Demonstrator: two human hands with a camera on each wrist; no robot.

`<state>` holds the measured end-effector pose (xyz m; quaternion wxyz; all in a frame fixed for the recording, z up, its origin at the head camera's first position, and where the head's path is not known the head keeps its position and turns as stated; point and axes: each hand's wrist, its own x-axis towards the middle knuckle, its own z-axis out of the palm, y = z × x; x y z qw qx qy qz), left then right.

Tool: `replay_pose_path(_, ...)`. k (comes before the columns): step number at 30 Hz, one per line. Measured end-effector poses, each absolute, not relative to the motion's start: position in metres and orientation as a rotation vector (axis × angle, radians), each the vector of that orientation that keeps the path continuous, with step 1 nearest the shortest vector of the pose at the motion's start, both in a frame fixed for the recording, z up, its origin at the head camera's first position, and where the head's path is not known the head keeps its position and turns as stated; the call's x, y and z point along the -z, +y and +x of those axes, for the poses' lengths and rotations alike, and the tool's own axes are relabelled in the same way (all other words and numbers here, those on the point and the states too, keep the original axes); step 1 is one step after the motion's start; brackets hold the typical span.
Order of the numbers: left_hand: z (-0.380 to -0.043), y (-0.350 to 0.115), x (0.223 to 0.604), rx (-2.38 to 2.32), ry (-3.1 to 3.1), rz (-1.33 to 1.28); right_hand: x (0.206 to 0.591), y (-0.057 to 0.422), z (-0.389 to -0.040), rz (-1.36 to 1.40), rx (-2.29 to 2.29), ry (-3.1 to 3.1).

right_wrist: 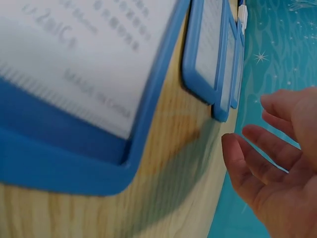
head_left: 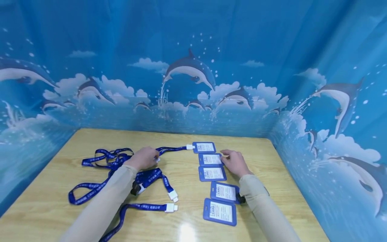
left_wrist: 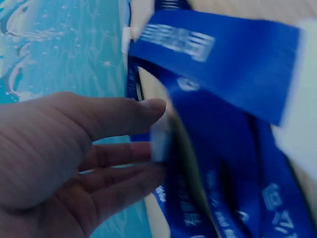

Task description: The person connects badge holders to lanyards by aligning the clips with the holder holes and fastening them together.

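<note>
My left hand [head_left: 144, 158] pinches the white clip [left_wrist: 161, 141] of a blue printed lanyard between thumb and fingers. Other lanyard straps [left_wrist: 218, 64] loom close by in the left wrist view, partly blurred. Over the right edge of a blue card holder [head_left: 210, 159], second in the column, is my right hand [head_left: 237, 163]. Its fingers are loosely bent with nothing between them in the right wrist view. At the far end, another card holder [head_left: 204, 147] is joined to the white clip [head_left: 190, 147] of a lanyard whose strap runs left towards my left hand.
More card holders [head_left: 212, 173] lie in the column towards me, the nearest [head_left: 219, 211] by the front. Tangled lanyards [head_left: 112, 159] spread over the left of the wooden table [head_left: 178, 168]; two white clips [head_left: 171, 207] point right. A dolphin-print curtain [head_left: 187, 111] stands behind and beside the table.
</note>
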<state>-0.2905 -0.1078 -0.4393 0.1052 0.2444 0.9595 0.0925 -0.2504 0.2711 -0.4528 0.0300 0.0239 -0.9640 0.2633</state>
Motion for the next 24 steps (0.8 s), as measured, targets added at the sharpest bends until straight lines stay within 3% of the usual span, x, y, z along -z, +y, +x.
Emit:
replay_pose_path(8,-0.296,-0.110,0.444,-0.306,2.816,0.733,0.455,0.279,-0.249,0.082,-0.761,-2.980)
replay_pose_path(24,-0.290,-0.092,0.395,-0.393,2.958,1.007,0.466,0.278,-0.253,0.149,-0.542,-3.173)
